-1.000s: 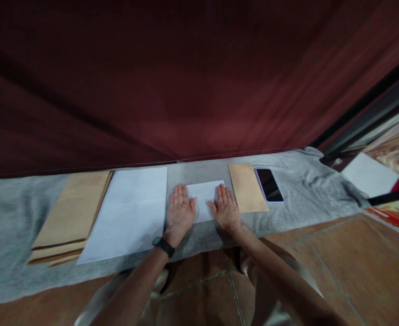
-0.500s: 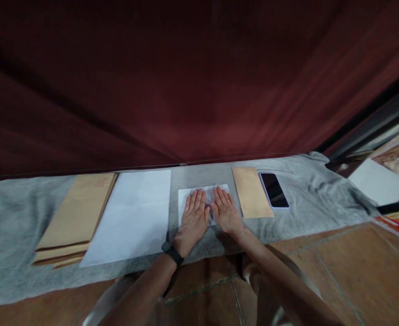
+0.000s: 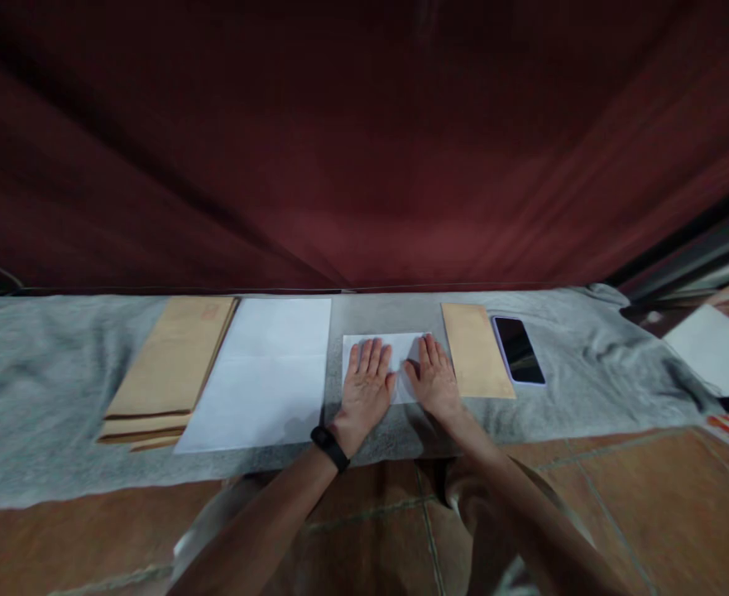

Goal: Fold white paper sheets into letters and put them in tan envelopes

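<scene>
A small white sheet of paper (image 3: 403,348), seemingly folded, lies flat on the grey cloth (image 3: 382,314). Across its left part my left hand (image 3: 367,389) rests palm down, fingers stretched out. My right hand (image 3: 435,381) lies flat over its right edge, thumb spread away from the fingers. Bare paper shows between the two hands; the rest is under the palms. Just right of my right hand is a single brown envelope (image 3: 479,352). Larger white sheets of paper (image 3: 265,372) lie to the left of my left hand.
A stack of brown envelopes (image 3: 165,356) sits at the far left. Beyond the single envelope lies a phone (image 3: 518,351) with a pale purple case. Dark red fabric (image 3: 364,182) hangs behind the cloth. Brown floor tiles (image 3: 662,497) run along the front.
My hands have slid apart on the small sheet, the right one toward its right edge. The whole view has shifted slightly, so everything appears farther right.
</scene>
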Tool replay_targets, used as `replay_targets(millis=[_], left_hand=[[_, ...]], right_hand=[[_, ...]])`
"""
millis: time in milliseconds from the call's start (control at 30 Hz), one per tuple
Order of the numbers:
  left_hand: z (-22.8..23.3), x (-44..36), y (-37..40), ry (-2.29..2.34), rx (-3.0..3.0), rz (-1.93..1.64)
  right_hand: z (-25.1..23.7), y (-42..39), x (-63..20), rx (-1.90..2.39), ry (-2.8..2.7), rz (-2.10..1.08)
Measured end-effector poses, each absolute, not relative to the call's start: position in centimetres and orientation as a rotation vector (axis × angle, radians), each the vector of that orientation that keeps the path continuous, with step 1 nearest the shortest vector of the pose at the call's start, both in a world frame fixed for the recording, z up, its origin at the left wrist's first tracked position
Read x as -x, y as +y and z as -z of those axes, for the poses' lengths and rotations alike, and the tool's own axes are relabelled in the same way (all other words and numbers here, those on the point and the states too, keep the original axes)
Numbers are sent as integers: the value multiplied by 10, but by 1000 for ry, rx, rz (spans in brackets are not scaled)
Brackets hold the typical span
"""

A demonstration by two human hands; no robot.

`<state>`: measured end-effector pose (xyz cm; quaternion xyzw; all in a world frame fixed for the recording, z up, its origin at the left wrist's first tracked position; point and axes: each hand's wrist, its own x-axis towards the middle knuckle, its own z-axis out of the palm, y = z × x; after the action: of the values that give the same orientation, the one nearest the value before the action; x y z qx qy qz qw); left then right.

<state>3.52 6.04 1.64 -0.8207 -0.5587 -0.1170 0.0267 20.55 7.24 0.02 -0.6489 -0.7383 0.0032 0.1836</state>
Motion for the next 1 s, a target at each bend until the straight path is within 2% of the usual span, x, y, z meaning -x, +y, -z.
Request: replay_targets(millis=[567, 733, 1000], left_hand=[[-17, -43, 59, -1758, 2535, 318], [-17, -43, 59, -1753, 2546, 301], [-20, -45, 59, -1734, 2571, 287]], right_hand=[[-30, 86, -215, 2179, -1946, -17], [-33, 92, -223, 2232, -1861, -181], [-28, 107, -240, 1892, -1519, -704]])
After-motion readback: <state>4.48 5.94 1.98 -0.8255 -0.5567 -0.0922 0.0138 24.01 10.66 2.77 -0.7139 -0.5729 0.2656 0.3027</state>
